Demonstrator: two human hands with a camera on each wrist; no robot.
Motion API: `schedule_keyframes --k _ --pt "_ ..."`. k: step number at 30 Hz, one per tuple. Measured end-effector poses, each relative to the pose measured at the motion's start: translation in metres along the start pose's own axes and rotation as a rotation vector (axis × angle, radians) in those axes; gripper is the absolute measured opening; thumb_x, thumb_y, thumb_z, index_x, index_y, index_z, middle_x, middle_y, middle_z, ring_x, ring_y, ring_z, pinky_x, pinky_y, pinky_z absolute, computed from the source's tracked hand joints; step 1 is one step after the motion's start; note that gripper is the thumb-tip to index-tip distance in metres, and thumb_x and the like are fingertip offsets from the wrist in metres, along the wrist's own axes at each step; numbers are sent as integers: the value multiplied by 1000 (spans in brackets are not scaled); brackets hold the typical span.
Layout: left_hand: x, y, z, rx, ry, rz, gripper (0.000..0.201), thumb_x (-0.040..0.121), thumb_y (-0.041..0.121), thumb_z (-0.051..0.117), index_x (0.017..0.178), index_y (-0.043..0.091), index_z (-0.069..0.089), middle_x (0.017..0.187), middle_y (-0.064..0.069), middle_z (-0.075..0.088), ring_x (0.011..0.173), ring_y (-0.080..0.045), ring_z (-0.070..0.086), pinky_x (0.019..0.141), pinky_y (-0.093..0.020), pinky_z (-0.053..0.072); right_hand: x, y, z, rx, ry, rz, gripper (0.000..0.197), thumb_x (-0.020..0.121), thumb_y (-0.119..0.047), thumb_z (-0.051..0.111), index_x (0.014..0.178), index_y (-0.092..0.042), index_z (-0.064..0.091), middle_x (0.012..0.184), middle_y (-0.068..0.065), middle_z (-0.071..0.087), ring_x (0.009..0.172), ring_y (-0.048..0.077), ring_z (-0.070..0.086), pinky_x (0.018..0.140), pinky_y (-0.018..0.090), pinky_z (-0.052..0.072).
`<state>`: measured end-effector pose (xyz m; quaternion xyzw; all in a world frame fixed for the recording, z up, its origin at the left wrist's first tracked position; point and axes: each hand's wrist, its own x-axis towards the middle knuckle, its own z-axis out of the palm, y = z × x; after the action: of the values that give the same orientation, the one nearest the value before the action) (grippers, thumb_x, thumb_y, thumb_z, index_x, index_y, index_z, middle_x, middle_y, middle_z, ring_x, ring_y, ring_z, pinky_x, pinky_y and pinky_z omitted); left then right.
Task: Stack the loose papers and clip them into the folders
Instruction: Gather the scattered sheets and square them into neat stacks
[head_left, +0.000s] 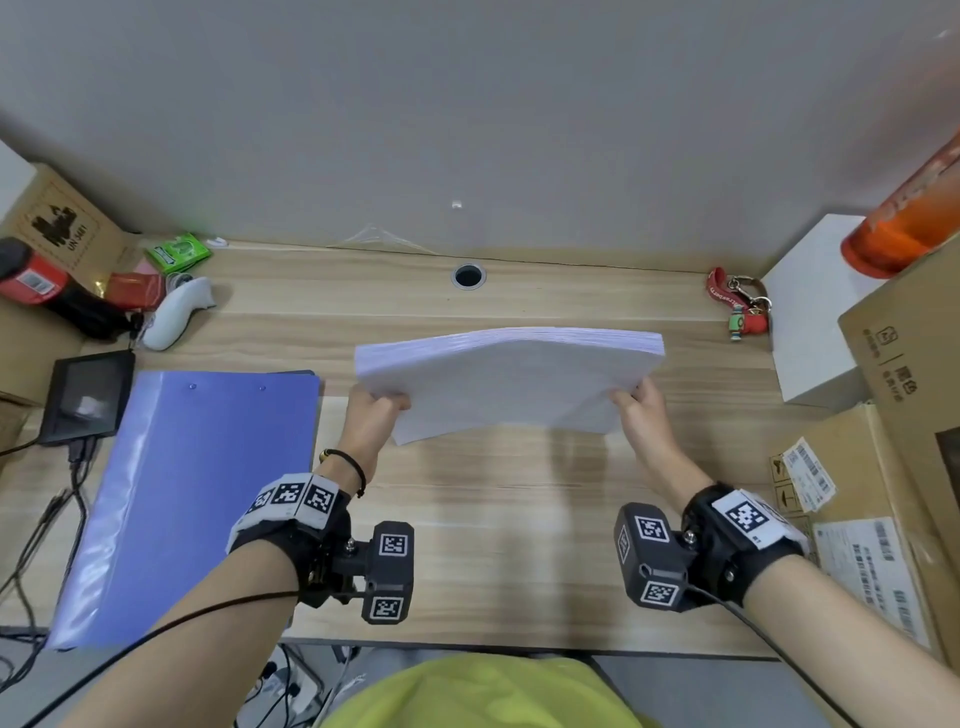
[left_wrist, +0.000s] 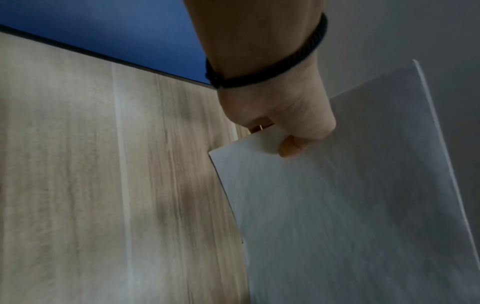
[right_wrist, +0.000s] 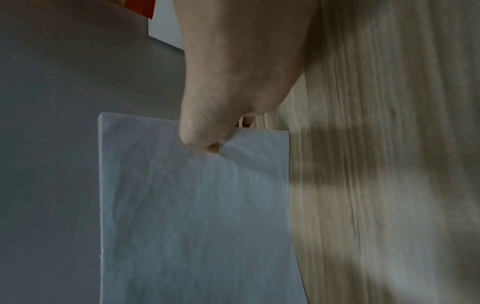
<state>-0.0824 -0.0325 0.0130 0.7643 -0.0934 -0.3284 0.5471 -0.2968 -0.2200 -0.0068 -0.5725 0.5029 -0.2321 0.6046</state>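
Observation:
A thick stack of white paper (head_left: 509, 382) hangs above the middle of the wooden desk (head_left: 493, 519), tilted with its far edge raised. My left hand (head_left: 376, 408) grips its left edge, thumb on top, and my right hand (head_left: 636, 402) grips its right edge the same way. The left wrist view shows the left hand (left_wrist: 283, 131) pinching the stack (left_wrist: 350, 195) near one corner. In the right wrist view the right hand (right_wrist: 213, 131) pinches the paper (right_wrist: 194, 205) at its edge. A closed blue folder (head_left: 192, 499) lies flat on the desk to the left.
Left back corner holds a cardboard box (head_left: 57, 223), a red-black tool (head_left: 47, 291), a white controller (head_left: 179, 312), a green pack (head_left: 177, 253) and a small dark screen (head_left: 88, 395) with cables. Cardboard boxes (head_left: 893, 457), a white box (head_left: 810, 312), an orange bottle (head_left: 909, 218) and a red lanyard (head_left: 740, 301) crowd the right.

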Motion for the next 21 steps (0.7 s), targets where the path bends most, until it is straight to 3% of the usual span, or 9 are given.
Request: schedule_keyframes --k 4,7,9,11,15,18,21 --pt "3 14 4 -20 64 -24 26 80 -12 46 91 8 58 88 -6 58 84 -22 50 67 -28 41 3 -8 -1 -17 23 16 31 94 -1 39 117 -18 51 100 -4 57 87 9 55 67 16 42" --pt "5 37 10 -84 124 5 23 75 -10 45 74 12 51 77 -4 50 75 -21 43 62 -28 35 7 -29 -2 11 8 -20 38 93 -4 36 125 -21 48 108 -4 58 99 14 54 78 24 44" --pt "6 51 12 -143 115 47 18 66 -3 48 72 14 49 77 -4 47 75 -20 39 64 -30 33 8 -50 -3 49 38 -64 39 94 -5 34 127 -17 49 106 -7 56 102 14 50 76 19 43" --pt "8 62 14 -199 123 80 19 63 -3 48 70 15 48 76 -2 47 74 -20 38 63 -29 33 9 -68 -6 109 77 -108 37 92 -3 34 122 -16 52 98 -14 54 100 12 48 72 13 42" --pt "6 66 17 -273 177 110 20 56 -2 46 65 17 44 72 0 44 69 -18 36 60 -27 31 5 -70 -8 281 78 -148 43 84 3 36 112 -24 54 100 -11 60 92 7 53 80 20 41" --pt "6 42 18 -210 146 43 24 67 -9 46 72 14 48 78 -4 50 74 -22 44 62 -28 37 -4 -43 -5 218 40 -38 44 79 4 41 116 -20 50 94 -12 58 83 2 52 67 17 39" --pt "7 10 9 -84 41 -3 37 77 -14 38 100 9 55 88 -1 57 79 -16 51 62 -25 41 -8 -15 -4 173 31 58 33 63 -6 47 93 -19 53 89 -8 58 79 4 51 64 19 35"
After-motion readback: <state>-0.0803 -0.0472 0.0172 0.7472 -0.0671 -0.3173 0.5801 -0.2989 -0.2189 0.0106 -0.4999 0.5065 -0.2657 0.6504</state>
